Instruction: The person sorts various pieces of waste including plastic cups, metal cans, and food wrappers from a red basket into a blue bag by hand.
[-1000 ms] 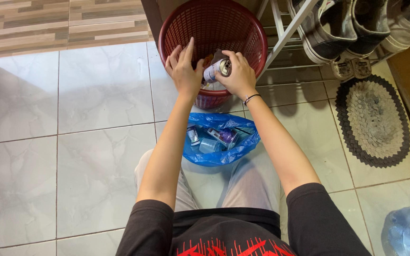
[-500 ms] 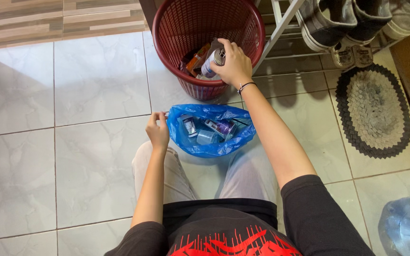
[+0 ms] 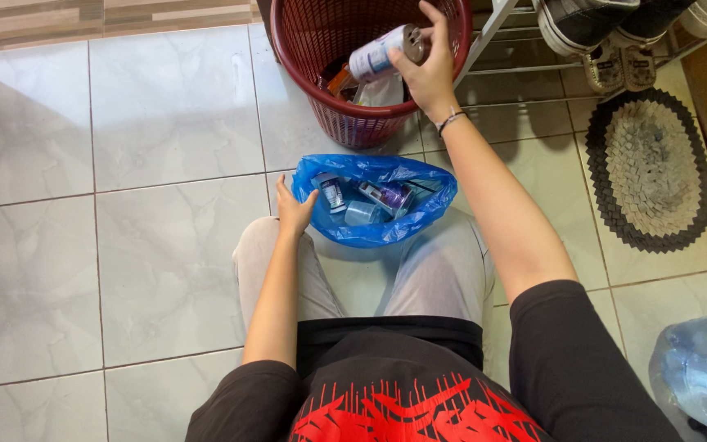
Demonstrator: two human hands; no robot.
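1. The right hand [image 3: 429,69] is closed around a small cylindrical can with a pale label and a metal top [image 3: 385,54], fingers wrapped about its upper end; the can lies tilted, lifted over the opening of the round red plastic lattice basket [image 3: 304,74] at twelve o'clock from the person's knees

2. The left hand [image 3: 294,214] pinches the near rim of the blue plastic bag [image 3: 435,209] at about nine o'clock on the bag's mouth, thumb and fingers curled on the film and holding it open

3. The bag sits on the floor between the knees, just on the near side of the basket and touching or almost touching its base; which, I cannot tell

4. Inside the bag lie several small containers [image 3: 362,205]: a purple-topped one, a pale clear one and a small labelled one, close together

5. Judging by how things lie, a few items are already in the bag, one can is in hand above the basket, and more stays in the basket: an orange packet [image 3: 339,80] and some pale wrapping show at its bottom, so the sorting looks partly done

6. At two o'clock stands a white metal shoe rack [image 3: 493,37] with dark sneakers [image 3: 587,20]; at three o'clock lies an oval woven mat [image 3: 648,168]; a large clear water bottle [image 3: 701,372] sits at five o'clock on the pale marbled floor tiles [image 3: 124,262]
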